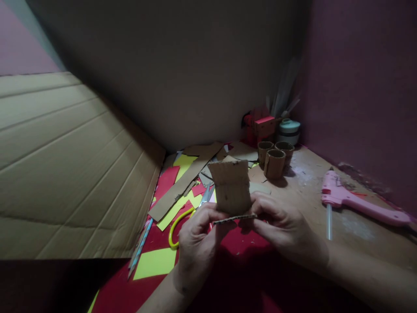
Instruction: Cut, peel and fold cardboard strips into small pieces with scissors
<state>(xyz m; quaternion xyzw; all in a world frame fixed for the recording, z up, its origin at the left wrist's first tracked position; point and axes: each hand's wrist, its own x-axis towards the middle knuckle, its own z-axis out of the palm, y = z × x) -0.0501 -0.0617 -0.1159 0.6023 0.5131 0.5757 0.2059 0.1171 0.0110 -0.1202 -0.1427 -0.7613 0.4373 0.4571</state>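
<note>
Scrap-littered wooden tabletop (312,204): small bent brown corrugated-cardboard piece (232,189), just before three brown cardboard tubes (275,158), pinched upright at its lower edge by fingers of left hand (198,237) and right hand (283,226), apparently to steady it.

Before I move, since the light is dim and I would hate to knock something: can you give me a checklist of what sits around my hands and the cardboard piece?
1. Grip: the small brown corrugated cardboard piece stands upright, pinched at its lower edge by the left hand and the right hand: ok.
2. The pink glue gun lies on the wooden table, apart from the right hand: ok.
3. Glue gun hot or cold: cannot tell.
4. Blades clear of the hands: the yellow-handled scissors lie close by the left hand: not ok.
5. The three brown cardboard cups stand upright behind the piece, untouched: ok.
</note>
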